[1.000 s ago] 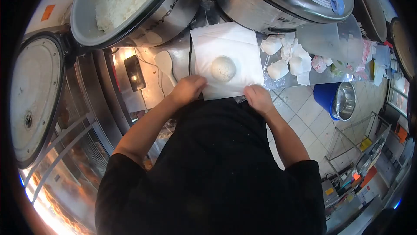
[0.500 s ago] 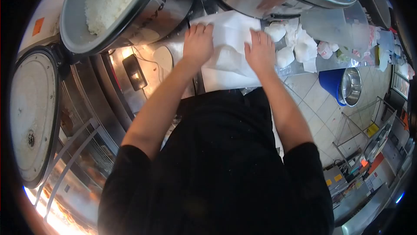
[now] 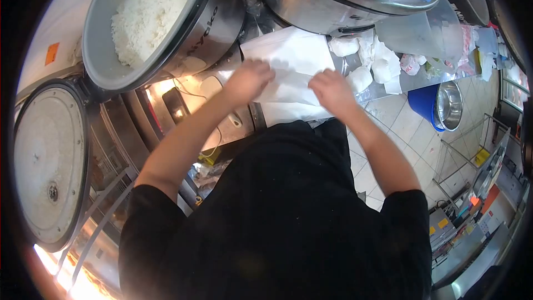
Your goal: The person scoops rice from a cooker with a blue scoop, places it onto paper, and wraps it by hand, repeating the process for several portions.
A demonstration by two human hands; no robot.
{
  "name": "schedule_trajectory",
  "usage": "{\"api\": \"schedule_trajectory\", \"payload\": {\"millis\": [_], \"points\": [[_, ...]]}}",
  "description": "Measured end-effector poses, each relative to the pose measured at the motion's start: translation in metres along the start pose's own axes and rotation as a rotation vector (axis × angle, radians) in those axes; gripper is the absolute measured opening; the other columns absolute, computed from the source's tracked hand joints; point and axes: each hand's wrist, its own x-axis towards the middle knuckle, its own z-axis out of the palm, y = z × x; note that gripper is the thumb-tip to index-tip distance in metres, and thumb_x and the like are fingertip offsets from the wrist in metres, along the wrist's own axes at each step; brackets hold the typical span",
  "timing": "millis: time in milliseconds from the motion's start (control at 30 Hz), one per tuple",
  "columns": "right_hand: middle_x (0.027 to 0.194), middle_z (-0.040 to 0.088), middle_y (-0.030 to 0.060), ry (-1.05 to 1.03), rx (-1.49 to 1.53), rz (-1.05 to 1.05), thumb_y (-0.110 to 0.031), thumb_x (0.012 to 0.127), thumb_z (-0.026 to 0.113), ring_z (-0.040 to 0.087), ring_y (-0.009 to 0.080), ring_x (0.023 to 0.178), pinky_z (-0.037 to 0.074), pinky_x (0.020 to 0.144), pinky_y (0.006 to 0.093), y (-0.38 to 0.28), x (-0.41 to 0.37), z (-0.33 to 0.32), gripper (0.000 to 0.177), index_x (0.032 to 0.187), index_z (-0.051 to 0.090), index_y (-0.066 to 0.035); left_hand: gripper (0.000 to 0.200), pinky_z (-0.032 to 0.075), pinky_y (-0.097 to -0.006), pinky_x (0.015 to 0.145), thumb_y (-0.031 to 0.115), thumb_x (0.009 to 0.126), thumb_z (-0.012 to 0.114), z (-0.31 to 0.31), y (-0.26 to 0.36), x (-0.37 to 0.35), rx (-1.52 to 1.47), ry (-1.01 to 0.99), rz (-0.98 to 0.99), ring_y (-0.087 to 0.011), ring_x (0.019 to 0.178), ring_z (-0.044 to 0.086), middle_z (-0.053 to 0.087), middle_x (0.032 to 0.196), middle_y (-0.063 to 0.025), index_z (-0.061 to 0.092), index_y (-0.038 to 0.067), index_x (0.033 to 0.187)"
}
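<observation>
White sheets of paper (image 3: 297, 47) lie on the metal counter in front of me. One sheet has a raised flap or fold that spans between my two hands. My left hand (image 3: 248, 82) is at the left end of this fold, its fingers curled in and closed on the paper. At the right end, my right hand (image 3: 332, 92) has its fingertips bent down and pinched on the same sheet. Several white wrapped bundles (image 3: 360, 79) rest just right of my right hand. What lies under the fold, if anything, is hidden.
An open cooker full of white rice (image 3: 155, 14) stands at upper left, its round lid (image 3: 50, 161) hanging beside it. A second steel cooker (image 3: 311, 0) is behind the paper. On the left lies a phone (image 3: 176, 106). A blue bucket (image 3: 422, 106) stands on the tiled floor.
Both hands have drawn back toward my body, and their fingers have gone from lying flat on the paper to curled around its fold. The view has shifted slightly.
</observation>
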Motion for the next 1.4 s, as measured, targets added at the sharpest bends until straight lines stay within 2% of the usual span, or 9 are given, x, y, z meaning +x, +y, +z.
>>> {"api": "schedule_trajectory", "payload": {"millis": [300, 433, 500, 533, 600, 800, 1033, 1267, 1400], "points": [[0.119, 0.070, 0.0051, 0.162, -0.045, 0.002, -0.019, 0.092, 0.067, 0.062, 0.0272, 0.114, 0.047, 0.102, 0.0448, -0.032, -0.042, 0.038, 0.023, 0.112, 0.074, -0.009, 0.025, 0.052, -0.0460, 0.096, 0.009, 0.084, 0.077, 0.056, 0.032, -0.053, -0.308, 0.356, -0.180, -0.0333, 0.103, 0.066, 0.069, 0.105, -0.0106, 0.071, 0.004, 0.108], [0.120, 0.070, 0.0068, 0.101, -0.259, -0.038, -0.020, 0.092, 0.071, 0.062, 0.0272, 0.116, 0.046, 0.105, 0.0451, -0.029, -0.052, 0.054, 0.023, 0.113, 0.074, -0.009, 0.030, 0.055, -0.0461, 0.091, 0.012, 0.091, 0.074, 0.054, 0.012, -0.054, -0.109, 0.145, -0.052, -0.0366, 0.107, 0.066, 0.071, 0.109, -0.0117, 0.067, 0.005, 0.120], [0.119, 0.070, 0.0102, -0.094, -0.089, 0.135, -0.019, 0.093, 0.074, 0.064, 0.0308, 0.120, 0.050, 0.101, 0.0471, -0.017, -0.046, 0.065, 0.025, 0.115, 0.072, -0.008, 0.030, 0.056, -0.0477, 0.090, 0.013, 0.093, 0.073, 0.053, 0.001, -0.038, -0.045, 0.038, -0.006, -0.0383, 0.108, 0.068, 0.072, 0.112, -0.0131, 0.065, 0.006, 0.122], [0.119, 0.070, 0.0102, -0.097, -0.089, 0.134, -0.019, 0.093, 0.074, 0.064, 0.0308, 0.120, 0.050, 0.101, 0.0471, -0.014, -0.034, 0.062, 0.025, 0.115, 0.072, -0.008, 0.033, 0.056, -0.0480, 0.093, 0.009, 0.092, 0.069, 0.040, 0.005, -0.019, -0.187, -0.118, -0.293, -0.0380, 0.108, 0.069, 0.072, 0.112, -0.0135, 0.062, 0.007, 0.124], [0.118, 0.068, 0.0127, -0.255, 0.358, 0.810, -0.021, 0.091, 0.079, 0.066, 0.0357, 0.121, 0.056, 0.092, 0.0477, -0.016, 0.003, 0.044, 0.033, 0.118, 0.064, -0.007, 0.037, 0.056, -0.0484, 0.096, 0.005, 0.090, 0.066, 0.026, 0.011, 0.008, -0.325, -0.281, -0.581, -0.0377, 0.109, 0.071, 0.072, 0.113, -0.0139, 0.060, 0.009, 0.126], [0.127, 0.063, 0.0161, -0.421, -0.212, 0.493, -0.022, 0.089, 0.082, 0.067, 0.0341, 0.120, 0.062, 0.091, 0.0458, -0.016, 0.045, 0.005, 0.048, 0.128, 0.060, -0.006, 0.046, 0.052, -0.0512, 0.099, 0.016, 0.089, 0.078, 0.010, 0.033, 0.013, 0.032, -0.152, -0.310, -0.0400, 0.116, 0.066, 0.064, 0.124, -0.0198, 0.054, 0.005, 0.127], [0.108, 0.068, 0.0093, 0.080, -0.078, 0.166, -0.021, 0.087, 0.082, 0.067, 0.0328, 0.104, 0.053, 0.089, 0.0439, -0.012, -0.032, 0.056, 0.035, 0.117, 0.068, -0.009, 0.027, 0.053, -0.0457, 0.099, 0.015, 0.088, 0.078, 0.056, 0.002, -0.038, -0.088, 0.069, -0.006, -0.0366, 0.112, 0.066, 0.070, 0.115, -0.0096, 0.070, 0.006, 0.112], [0.105, 0.078, 0.0184, -0.245, 0.149, 0.734, -0.013, 0.091, 0.077, 0.074, 0.0412, 0.102, 0.059, 0.091, 0.0492, -0.003, 0.034, 0.029, 0.016, 0.102, 0.071, -0.002, 0.023, 0.059, -0.0457, 0.087, 0.015, 0.086, 0.081, 0.026, 0.017, 0.039, -0.113, -0.256, -0.809, -0.0413, 0.100, 0.074, 0.077, 0.106, -0.0198, 0.075, -0.003, 0.099], [0.118, 0.076, 0.0208, -0.417, -0.243, 0.508, -0.017, 0.101, 0.061, 0.075, 0.0386, 0.110, 0.060, 0.095, 0.0497, -0.007, 0.067, 0.025, 0.018, 0.107, 0.069, -0.003, 0.026, 0.060, -0.0478, 0.087, 0.020, 0.087, 0.081, 0.041, 0.014, 0.070, 0.304, -0.225, -0.632, -0.0420, 0.099, 0.075, 0.077, 0.105, -0.0219, 0.075, -0.002, 0.099]]}}
